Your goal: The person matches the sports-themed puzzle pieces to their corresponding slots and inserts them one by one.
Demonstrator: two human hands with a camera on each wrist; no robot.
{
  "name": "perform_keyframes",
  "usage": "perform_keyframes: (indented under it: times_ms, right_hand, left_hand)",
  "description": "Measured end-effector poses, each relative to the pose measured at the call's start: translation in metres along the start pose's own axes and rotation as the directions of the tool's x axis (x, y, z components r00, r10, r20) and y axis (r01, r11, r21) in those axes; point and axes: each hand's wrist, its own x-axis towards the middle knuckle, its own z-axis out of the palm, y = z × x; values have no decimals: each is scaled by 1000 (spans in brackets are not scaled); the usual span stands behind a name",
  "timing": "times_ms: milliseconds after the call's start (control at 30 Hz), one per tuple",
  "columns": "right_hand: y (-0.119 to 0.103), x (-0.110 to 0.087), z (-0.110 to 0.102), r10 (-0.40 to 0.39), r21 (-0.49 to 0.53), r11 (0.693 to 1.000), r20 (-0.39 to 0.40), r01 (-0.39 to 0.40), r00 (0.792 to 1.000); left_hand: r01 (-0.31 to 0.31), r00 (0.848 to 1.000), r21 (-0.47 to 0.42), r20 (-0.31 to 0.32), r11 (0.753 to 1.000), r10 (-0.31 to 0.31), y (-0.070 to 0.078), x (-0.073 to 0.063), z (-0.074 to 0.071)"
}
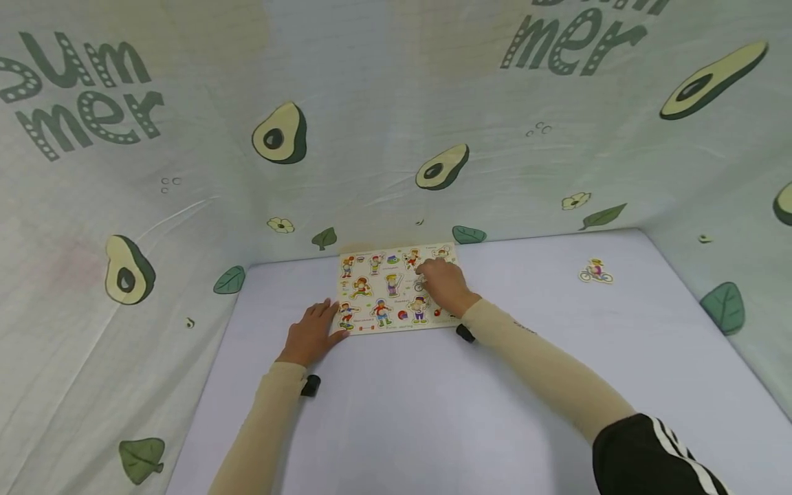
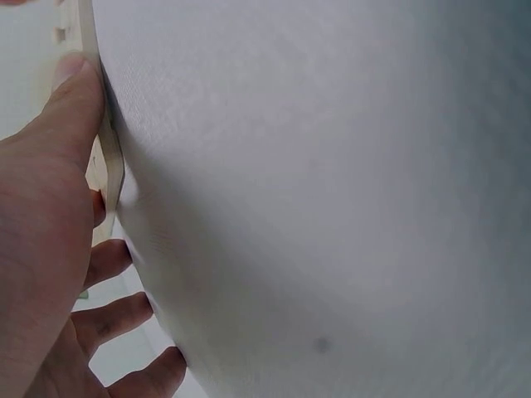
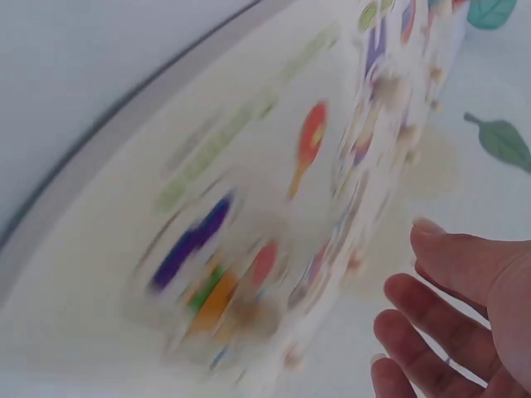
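Note:
A pale wooden knob puzzle board (image 1: 376, 290) printed with sports figures lies at the back of the table. My left hand (image 1: 312, 333) rests at its front left corner, fingers spread along the side; in the left wrist view the thumb (image 2: 73, 104) lies on the board's edge. Over the right part of the board is my right hand (image 1: 447, 283), its fingertips above a bicycle picture. The right wrist view shows its thumb and loosely bent fingers (image 3: 431, 311) apart, with nothing between them. A loose cyclist puzzle piece (image 1: 596, 271) lies on the table further right.
The white table (image 1: 396, 412) is bordered at the back and sides by a hanging cloth (image 1: 365, 103) printed with avocados and leaves. The board's far edge lies close to the back cloth.

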Motion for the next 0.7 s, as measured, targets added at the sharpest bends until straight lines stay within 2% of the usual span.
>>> perform_keyframes:
  times_ms: [300, 700]
  right_hand:
    - [50, -36, -26, 102, 6, 995, -67, -102, 993]
    - [118, -80, -47, 142, -32, 988, -183, -151, 973]
  left_hand:
    - [-9, 1000, -1, -7, 1000, 9, -2, 0, -1]
    - [-28, 1000, -2, -13, 1000, 28, -1, -1, -2]
